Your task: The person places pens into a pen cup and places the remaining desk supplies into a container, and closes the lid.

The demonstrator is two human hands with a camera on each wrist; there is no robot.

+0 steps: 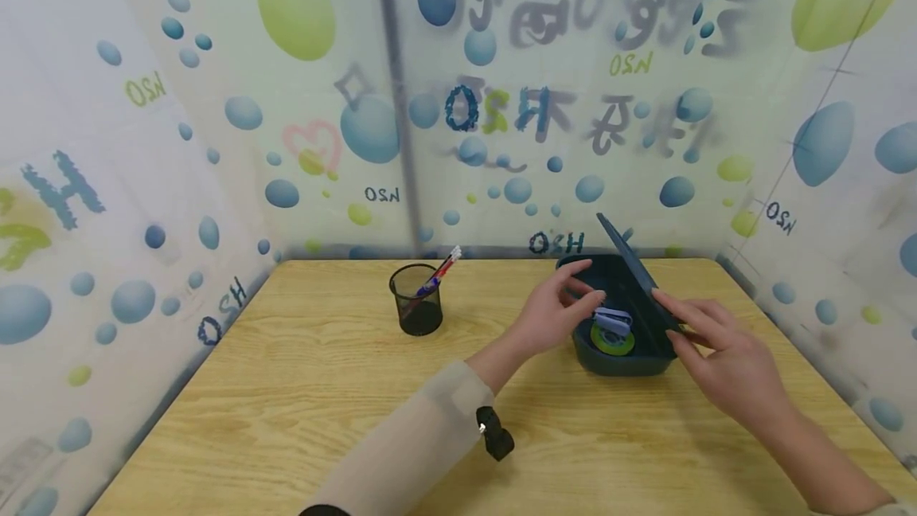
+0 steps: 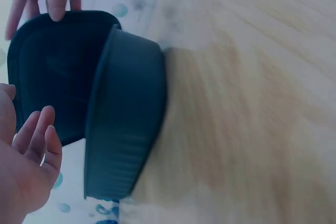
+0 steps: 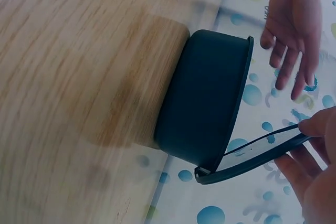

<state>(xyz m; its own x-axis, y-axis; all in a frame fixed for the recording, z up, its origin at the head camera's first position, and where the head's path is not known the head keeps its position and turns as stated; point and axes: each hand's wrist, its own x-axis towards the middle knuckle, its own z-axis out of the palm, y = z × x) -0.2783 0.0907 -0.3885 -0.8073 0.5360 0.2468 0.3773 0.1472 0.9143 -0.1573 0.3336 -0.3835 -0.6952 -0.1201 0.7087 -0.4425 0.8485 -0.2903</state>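
Observation:
A dark blue-green box [image 1: 622, 365] stands toward the back right of the table, its lid [image 1: 629, 259] tilted up along the right side. My right hand [image 1: 741, 369] holds that lid by its edge; in the right wrist view thumb and fingers pinch it from both sides. Over the box's left rim hovers my left hand [image 1: 550, 315], fingers loosely bent and nothing in them. Inside the box lies a yellow-green ring [image 1: 612, 345], looking like a tape roll, with a small blue stapler-like thing [image 1: 613, 320] on top. The box's far interior is dark.
A black mesh pen cup [image 1: 419, 317] with a few pens [image 1: 446, 267] stands left of the box on the wooden table [image 1: 286, 404]. Patterned sheets [image 1: 501, 181] wall in the table's back and sides.

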